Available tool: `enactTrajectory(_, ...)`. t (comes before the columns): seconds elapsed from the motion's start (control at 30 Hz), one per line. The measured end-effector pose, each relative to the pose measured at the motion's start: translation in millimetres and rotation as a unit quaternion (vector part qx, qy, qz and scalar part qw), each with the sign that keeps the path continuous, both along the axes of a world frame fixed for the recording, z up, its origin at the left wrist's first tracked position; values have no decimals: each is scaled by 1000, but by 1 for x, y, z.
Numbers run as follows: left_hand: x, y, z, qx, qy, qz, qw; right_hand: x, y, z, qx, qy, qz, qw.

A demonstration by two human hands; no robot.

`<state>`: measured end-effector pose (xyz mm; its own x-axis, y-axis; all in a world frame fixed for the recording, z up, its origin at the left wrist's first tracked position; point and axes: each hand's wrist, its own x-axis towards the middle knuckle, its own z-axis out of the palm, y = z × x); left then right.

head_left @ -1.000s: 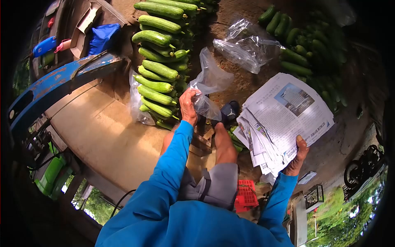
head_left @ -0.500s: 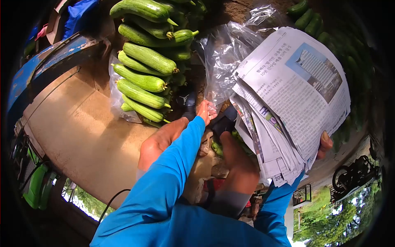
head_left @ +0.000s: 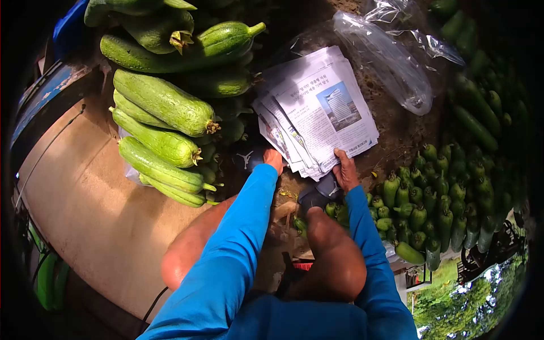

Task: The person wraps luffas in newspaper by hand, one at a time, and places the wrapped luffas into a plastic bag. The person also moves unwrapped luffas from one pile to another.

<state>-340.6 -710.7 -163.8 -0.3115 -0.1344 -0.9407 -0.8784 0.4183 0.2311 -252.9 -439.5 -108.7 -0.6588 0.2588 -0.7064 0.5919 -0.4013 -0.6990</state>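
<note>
A stack of printed newspaper sheets (head_left: pixel 317 107) lies low over the dirt ground, in front of my feet. My right hand (head_left: pixel 345 170) grips its near right edge, thumb on top. At the stack's near left corner is my left hand (head_left: pixel 273 161), its fingers partly hidden by the paper, so its grip is unclear. Beyond the stack to the right lies a crumpled clear plastic bag (head_left: pixel 391 62). Large green gourds (head_left: pixel 164 102) are piled to the left of the stack.
More green gourds (head_left: pixel 419 198) stand packed together at the right. A tan surface (head_left: pixel 73 170) with a blue, worn edge (head_left: pixel 42 102) is at the left. My bent knees and dark shoes (head_left: pixel 320 192) are below the stack.
The newspaper stack has moved down and away from me, towards the ground. My left hand has left the plastic bag and come to the stack; the bag now lies farther right.
</note>
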Motion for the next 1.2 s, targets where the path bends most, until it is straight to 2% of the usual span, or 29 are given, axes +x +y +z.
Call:
enactTrajectory(0.03,-17,14,24,-3,0,2,1000,-10,-1,15,-3,0,2,1000)
enactTrajectory(0.07,-43,37,65,-56,37,17,998,-39,-5,49,-95,-88,-95,987)
enactTrajectory(0.1,-56,52,86,-107,75,33,991,-56,-7,70,-182,-174,-189,949)
enactTrajectory(0.13,-52,52,81,-97,114,68,986,-47,-9,67,-182,-145,-182,955)
enactTrajectory(0.17,-72,69,102,-74,258,-60,961,-46,-11,73,-180,-141,-179,957)
enactTrajectory(0.23,-106,83,111,-65,274,-115,953,-51,-25,75,-217,-121,-165,954)
enactTrajectory(0.27,-119,83,99,-60,278,-154,946,-52,-30,75,-217,-116,-163,956)
enactTrajectory(0.3,-142,86,104,-29,212,-227,950,-49,-36,74,-254,-117,-122,952)
enactTrajectory(0.37,-178,102,121,-73,139,-250,955,-44,-44,69,-319,-122,-41,939)
enactTrajectory(0.47,-222,102,116,-110,93,-378,915,-46,-62,54,-359,-138,-5,923)
enactTrajectory(0.5,-236,100,119,-109,83,-409,902,-48,-66,50,-366,-127,64,920)
enactTrajectory(0.57,-268,111,159,-92,92,-439,889,-60,-73,58,-356,-96,172,914)
enactTrajectory(0.6,-268,121,178,-137,225,-700,664,-71,-65,70,-365,-130,243,889)
enactTrajectory(0.63,-272,126,187,-103,206,-539,810,-82,-56,83,-372,-165,311,859)
enactTrajectory(0.67,-274,145,206,-135,250,-476,832,-94,-40,89,-359,-153,406,826)
enactTrajectory(0.7,-274,165,222,-166,293,-409,848,-103,-19,100,-342,-93,410,840)
enactTrajectory(0.77,-269,185,227,-140,346,-390,842,-123,24,111,-230,-60,343,909)
enactTrajectory(0.8,-270,195,228,-120,394,-365,835,-138,49,117,-97,-48,249,962)
enactTrajectory(0.83,-267,202,219,-88,438,-368,815,-148,75,120,36,-36,148,988)
enactTrajectory(0.87,-266,209,211,-54,444,-386,807,-154,99,113,170,-18,36,985)
enactTrajectory(0.9,-265,215,202,-18,447,-405,797,-162,125,108,308,-27,-16,951)
enactTrajectory(0.97,-276,230,183,21,452,-424,785,-181,159,118,495,-99,-37,862)
enactTrajectory(1.03,-301,244,160,-68,532,-356,765,-177,191,97,548,-126,3,827)
enactTrajectory(1.1,-327,254,150,-80,484,-307,815,-177,211,77,540,-110,19,834)
enactTrajectory(1.17,-344,263,138,-80,455,-318,828,-186,221,73,514,-116,0,850)
enactTrajectory(1.2,-347,265,133,-77,456,-311,830,-190,223,67,551,-118,1,826)
